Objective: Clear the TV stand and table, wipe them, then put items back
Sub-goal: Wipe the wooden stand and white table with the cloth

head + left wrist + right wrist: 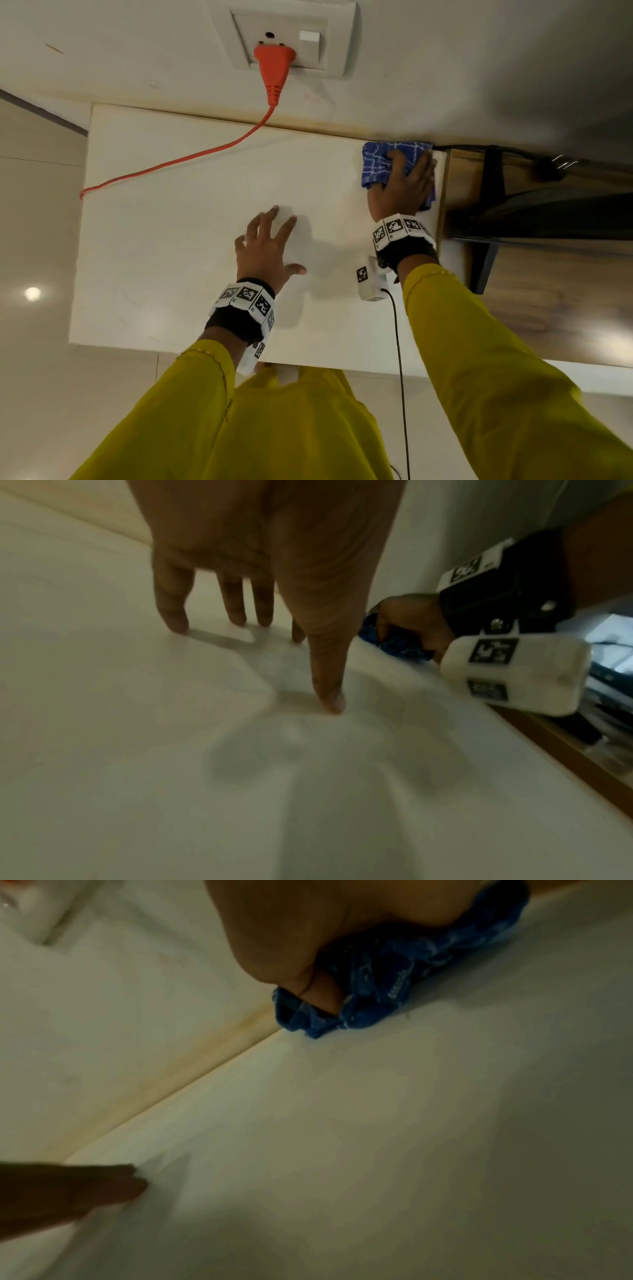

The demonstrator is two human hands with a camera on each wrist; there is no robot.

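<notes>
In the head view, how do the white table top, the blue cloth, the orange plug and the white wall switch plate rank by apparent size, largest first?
1. White table top, by far the largest.
2. Wall switch plate.
3. Blue cloth, partly hidden under the right hand, so its rank against the plate is unsure.
4. Orange plug, smallest.

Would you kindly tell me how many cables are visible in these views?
2: an orange cable runs from the wall socket across the white table; a black cable hangs from the right wrist camera. More may hide behind the TV stand.
</notes>
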